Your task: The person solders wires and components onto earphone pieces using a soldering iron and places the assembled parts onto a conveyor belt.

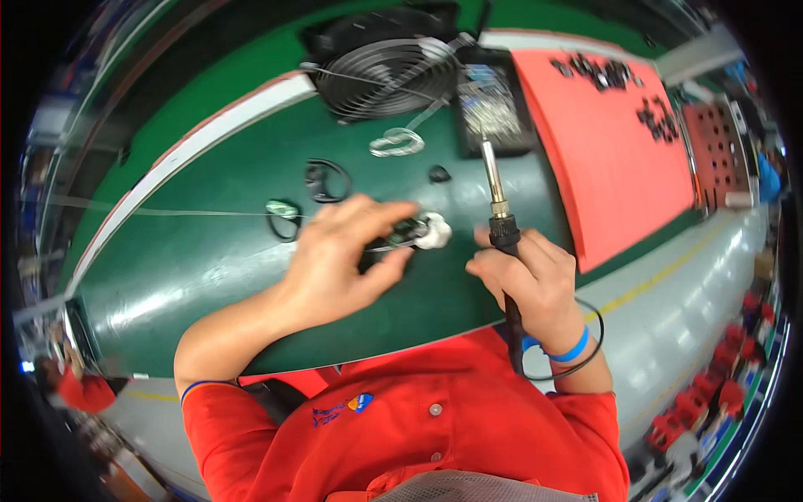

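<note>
My right hand [535, 276] is closed round the dark handle of a soldering iron [499, 201], its metal tip pointing away from me. My left hand [339, 251] curls its thumb and fingers about a small black part with a green circuit board [405, 231], just above the bench. A white lump [433, 232] sits at that part's right end; whether it is joined on cannot be made out. Beyond my left hand lie a black looped part [328, 181] and another black loop with a green board [283, 209]. A small black piece [439, 174] rests farther out.
A black fan [385, 77] stands at the back of the green bench [192, 284], with a coil of thin wire [397, 142] before it. Right of it is a black tray [512, 144] of pale material. A pink mat [598, 159] bears small black parts [598, 71]. A cable hangs by my right wrist.
</note>
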A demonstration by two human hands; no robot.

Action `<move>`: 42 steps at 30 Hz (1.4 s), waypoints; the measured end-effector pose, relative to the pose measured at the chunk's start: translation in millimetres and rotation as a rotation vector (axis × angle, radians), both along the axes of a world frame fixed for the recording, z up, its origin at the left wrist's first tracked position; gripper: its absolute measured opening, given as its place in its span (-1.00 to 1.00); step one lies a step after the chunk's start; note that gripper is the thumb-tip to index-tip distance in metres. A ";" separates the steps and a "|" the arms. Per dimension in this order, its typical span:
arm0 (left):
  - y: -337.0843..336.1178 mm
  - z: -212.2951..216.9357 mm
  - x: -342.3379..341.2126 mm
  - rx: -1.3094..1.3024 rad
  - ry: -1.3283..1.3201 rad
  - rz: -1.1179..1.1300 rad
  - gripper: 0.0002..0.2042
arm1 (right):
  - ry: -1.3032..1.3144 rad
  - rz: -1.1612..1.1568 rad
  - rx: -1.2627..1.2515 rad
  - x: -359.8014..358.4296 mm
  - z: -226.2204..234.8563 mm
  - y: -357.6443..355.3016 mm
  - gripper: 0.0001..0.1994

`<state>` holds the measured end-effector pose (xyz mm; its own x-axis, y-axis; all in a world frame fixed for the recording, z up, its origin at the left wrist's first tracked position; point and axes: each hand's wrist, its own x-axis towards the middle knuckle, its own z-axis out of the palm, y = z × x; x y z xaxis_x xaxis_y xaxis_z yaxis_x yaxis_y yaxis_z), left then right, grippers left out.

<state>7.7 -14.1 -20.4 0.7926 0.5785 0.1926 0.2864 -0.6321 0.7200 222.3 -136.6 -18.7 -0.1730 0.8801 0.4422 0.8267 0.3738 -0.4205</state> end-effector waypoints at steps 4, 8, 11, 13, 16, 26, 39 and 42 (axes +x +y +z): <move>-5.8 -3.7 2.9 -0.034 -0.076 -0.003 -0.72 | -0.178 0.057 -0.108 -9.8 11.4 26.8 -0.78; -4.5 3.6 -9.1 -0.127 -0.056 0.001 -0.75 | -0.220 0.102 -0.131 -12.0 -4.6 37.2 -0.82; 5.5 16.7 -28.5 -0.108 -0.007 0.036 -0.75 | -0.213 0.143 -0.157 -9.4 -3.8 42.0 -0.80; 20.0 21.6 -42.6 -0.065 0.023 0.083 -0.76 | -0.231 0.158 -0.072 -11.0 -1.4 42.9 -0.78; 58.8 22.6 -61.3 0.000 0.028 0.270 -0.74 | -0.247 0.117 -0.070 -7.6 0.8 42.1 -0.75; 185.4 -2.3 -105.5 0.124 0.018 0.919 -0.55 | -0.321 0.025 0.022 0.3 -1.7 22.4 -0.84; 69.4 22.7 -44.7 0.137 0.135 0.141 -0.82 | -0.003 -0.069 0.195 7.9 -2.1 25.9 -0.67; 61.9 28.0 -38.2 0.144 0.274 0.205 -0.75 | 0.147 -0.137 0.154 -0.2 -6.3 17.6 -0.71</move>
<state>-30.4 47.8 7.7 0.6966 0.7130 0.0800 0.5874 -0.6307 0.5071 222.1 -119.1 -25.0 0.0194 0.8110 0.5848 0.8086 0.3313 -0.4863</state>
